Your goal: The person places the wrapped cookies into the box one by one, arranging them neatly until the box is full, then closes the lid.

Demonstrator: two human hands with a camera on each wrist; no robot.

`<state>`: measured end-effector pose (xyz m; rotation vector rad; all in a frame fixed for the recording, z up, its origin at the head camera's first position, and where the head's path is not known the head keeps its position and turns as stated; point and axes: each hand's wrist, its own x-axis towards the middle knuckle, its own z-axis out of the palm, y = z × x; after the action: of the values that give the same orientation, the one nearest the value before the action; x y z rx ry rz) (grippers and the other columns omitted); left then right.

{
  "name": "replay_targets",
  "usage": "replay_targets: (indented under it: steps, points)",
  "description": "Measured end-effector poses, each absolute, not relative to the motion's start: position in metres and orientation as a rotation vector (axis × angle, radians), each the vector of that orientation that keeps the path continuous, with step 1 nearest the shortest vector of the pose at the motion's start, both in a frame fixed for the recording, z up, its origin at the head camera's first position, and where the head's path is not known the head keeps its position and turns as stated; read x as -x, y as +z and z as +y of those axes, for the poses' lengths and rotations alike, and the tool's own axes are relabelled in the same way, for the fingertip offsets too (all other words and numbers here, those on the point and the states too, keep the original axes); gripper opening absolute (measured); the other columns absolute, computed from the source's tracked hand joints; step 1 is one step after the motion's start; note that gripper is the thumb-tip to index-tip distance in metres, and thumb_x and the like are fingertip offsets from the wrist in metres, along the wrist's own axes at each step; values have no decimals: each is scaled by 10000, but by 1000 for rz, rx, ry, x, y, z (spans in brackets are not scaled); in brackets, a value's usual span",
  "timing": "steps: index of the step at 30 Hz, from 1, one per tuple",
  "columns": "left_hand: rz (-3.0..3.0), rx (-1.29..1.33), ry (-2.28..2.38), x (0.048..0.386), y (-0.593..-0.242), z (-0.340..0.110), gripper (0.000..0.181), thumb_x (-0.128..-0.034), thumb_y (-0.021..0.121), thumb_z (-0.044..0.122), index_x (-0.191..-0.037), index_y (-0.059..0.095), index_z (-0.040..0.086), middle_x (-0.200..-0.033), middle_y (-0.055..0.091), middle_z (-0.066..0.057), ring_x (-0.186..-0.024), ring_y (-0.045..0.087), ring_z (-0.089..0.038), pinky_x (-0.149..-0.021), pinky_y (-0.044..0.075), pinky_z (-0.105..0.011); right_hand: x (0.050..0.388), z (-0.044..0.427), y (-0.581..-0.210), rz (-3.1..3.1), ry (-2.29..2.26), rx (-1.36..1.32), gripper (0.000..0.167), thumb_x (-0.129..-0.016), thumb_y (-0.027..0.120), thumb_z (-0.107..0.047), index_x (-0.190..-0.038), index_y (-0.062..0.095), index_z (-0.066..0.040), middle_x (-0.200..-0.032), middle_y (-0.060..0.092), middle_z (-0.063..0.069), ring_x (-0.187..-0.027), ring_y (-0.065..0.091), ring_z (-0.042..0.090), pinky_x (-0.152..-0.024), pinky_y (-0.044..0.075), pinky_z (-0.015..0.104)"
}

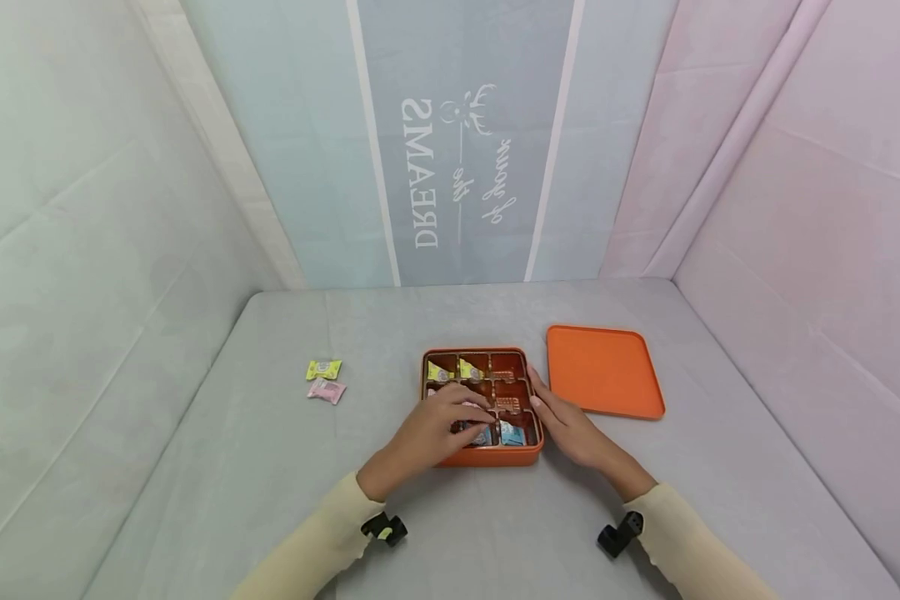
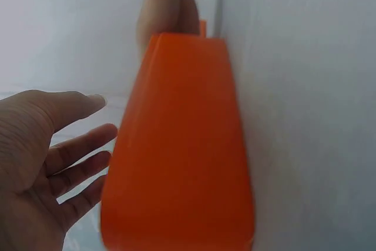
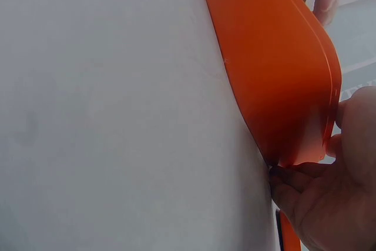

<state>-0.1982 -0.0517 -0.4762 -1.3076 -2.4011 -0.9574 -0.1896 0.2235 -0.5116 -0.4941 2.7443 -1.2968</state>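
Observation:
An orange box (image 1: 487,457) with a divided insert stands on the grey cloth. Its compartments hold yellow-wrapped candies (image 1: 471,369) at the back and a blue-wrapped candy (image 1: 512,433) at the front right. My left hand (image 1: 444,423) hovers over the middle and front compartments, covering part of them. Thumb and fingers stand apart in the left wrist view, with nothing seen between them. On the box's right side rests my right hand (image 1: 573,432), fingers stretched along the wall. The right wrist view shows its fingertips touching the orange wall (image 3: 270,57) by a corner.
A flat orange lid (image 1: 606,371) lies right of the box. Off to the left are a loose yellow-wrapped candy (image 1: 323,369) and a pink-wrapped one (image 1: 326,390). Cloth walls enclose the table on the left, right and back.

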Motion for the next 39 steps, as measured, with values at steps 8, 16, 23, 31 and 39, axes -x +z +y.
replay_targets:
  steps: [8, 16, 23, 31, 39]
  points:
    - [-2395, 1212, -958, 204, -471, -78, 176, -889, 797, 95, -1055, 812, 152, -1149, 701, 10, -1112, 600, -140, -876, 560, -313, 191, 224, -513, 2751, -1275, 494, 590, -1130, 325, -343, -1641, 75, -188, -1684, 114, 40, -1535, 144, 330, -1195, 205, 587]
    - [-2459, 1082, -1000, 207, -473, -100, 200, -875, 808, 82, -1066, 813, 142, -1135, 708, -3, -1108, 610, -160, -834, 565, -347, 191, 224, -514, 2745, -1287, 500, 593, -1129, 326, -349, -1642, 79, -182, -1685, 112, 36, -1536, 137, 336, -1193, 195, 596]
    - [-2501, 970, -1012, 207, -477, -119, 192, -877, 807, 83, -1062, 806, 136, -1156, 700, 8, -1144, 615, -159, -940, 551, -387, 192, 224, -515, 2754, -1278, 496, 598, -1127, 329, -364, -1643, 85, -186, -1682, 123, 27, -1534, 146, 338, -1188, 206, 604]
    - [-2497, 890, -1030, 209, -477, -138, 229, -854, 820, 49, -1071, 806, 121, -1144, 713, -13, -1120, 633, -200, -931, 553, -421, 190, 225, -513, 2751, -1281, 487, 597, -1128, 325, -360, -1644, 77, -192, -1681, 121, 20, -1534, 147, 334, -1191, 204, 600]
    - [-2506, 807, -1018, 216, -485, -158, 214, -854, 821, 54, -1058, 810, 117, -1133, 718, -10, -1106, 640, -214, -935, 550, -426, 191, 225, -514, 2751, -1283, 504, 599, -1129, 331, -347, -1643, 82, -166, -1689, 117, 67, -1535, 140, 346, -1186, 209, 609]
